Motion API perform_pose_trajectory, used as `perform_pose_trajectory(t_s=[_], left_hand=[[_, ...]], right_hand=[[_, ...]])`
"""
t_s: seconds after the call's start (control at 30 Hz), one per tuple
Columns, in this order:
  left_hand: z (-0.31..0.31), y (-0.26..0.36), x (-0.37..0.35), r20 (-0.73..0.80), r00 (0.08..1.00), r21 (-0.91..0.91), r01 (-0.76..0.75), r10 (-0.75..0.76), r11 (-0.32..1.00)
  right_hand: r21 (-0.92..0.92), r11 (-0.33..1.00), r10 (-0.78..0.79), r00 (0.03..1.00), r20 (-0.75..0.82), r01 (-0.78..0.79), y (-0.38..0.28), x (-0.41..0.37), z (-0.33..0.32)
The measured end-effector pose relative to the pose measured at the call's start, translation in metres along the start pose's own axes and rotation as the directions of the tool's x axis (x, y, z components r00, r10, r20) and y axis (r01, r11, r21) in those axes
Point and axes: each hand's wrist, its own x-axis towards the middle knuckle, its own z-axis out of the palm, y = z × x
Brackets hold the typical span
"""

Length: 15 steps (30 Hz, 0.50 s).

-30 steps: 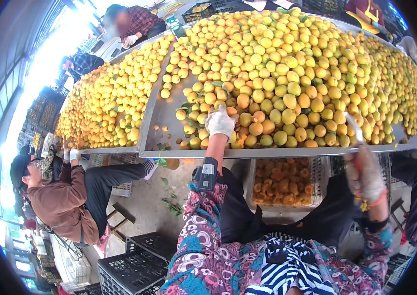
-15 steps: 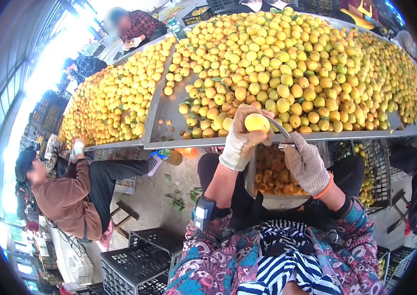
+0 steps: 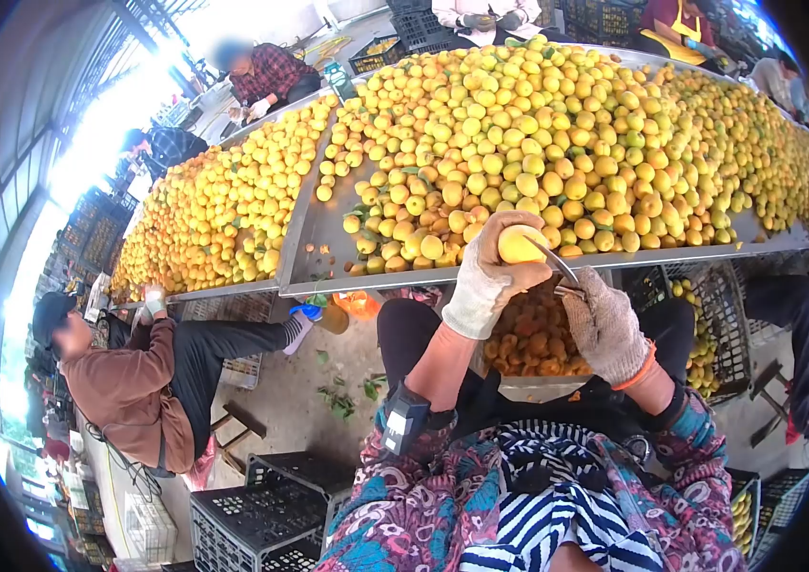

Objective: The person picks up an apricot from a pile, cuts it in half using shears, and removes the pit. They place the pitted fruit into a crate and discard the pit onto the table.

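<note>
My left hand (image 3: 486,284), in a pale work glove, is closed around a yellow apricot (image 3: 521,244) near the table's front edge. Gripped in my right hand (image 3: 606,324), also gloved and with an orange band at the wrist, is a small knife (image 3: 555,257). Its thin blade reaches up to the right side of the apricot and seems to touch it. Below both hands, between my knees, a crate of cut orange apricot pieces (image 3: 540,334) shows partly. Behind my hands lies a large heap of whole apricots (image 3: 519,143) on the metal table.
The metal table (image 3: 366,283) has a raised front rim and a divider on the left. A co-worker in brown (image 3: 123,372) sits at the left; others sit across. Black crates (image 3: 256,520) stand on the floor at lower left, with a wooden stool (image 3: 237,434) behind.
Both hands have shifted slightly in view, with the apricot a little to the right. The knife blade, earlier arched over the apricot's upper right, now lies lower along its right side.
</note>
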Motion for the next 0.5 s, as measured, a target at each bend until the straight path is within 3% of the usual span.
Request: perform_pose_trajectory(t_s=[0.13,0.23,0.33,0.43,0.5], left_hand=[[0.008,0.021,0.0,0.082,0.992,0.016,0.1,-0.101,0.995],[0.013,0.03,-0.003,0.088,0.987,-0.058,0.141,-0.136,0.988],[0.017,0.026,-0.003,0.12,0.992,-0.206,0.056,-0.032,0.977],[0.019,0.017,-0.006,0.069,0.99,-0.252,0.137,-0.123,0.958],[0.018,0.019,-0.005,0.063,0.988,-0.144,0.15,-0.142,0.978]], right_hand=[[-0.073,0.997,0.03,0.998,0.053,-0.026,-0.001,0.0,-0.01],[-0.069,0.997,0.031,0.997,0.064,-0.027,-0.001,-0.003,-0.014],[-0.044,0.996,0.086,0.989,0.119,-0.081,-0.006,-0.006,-0.021],[-0.026,0.992,0.128,0.982,0.141,-0.126,-0.009,-0.011,-0.024],[-0.03,0.989,0.146,0.978,0.152,-0.143,-0.006,-0.015,-0.026]])
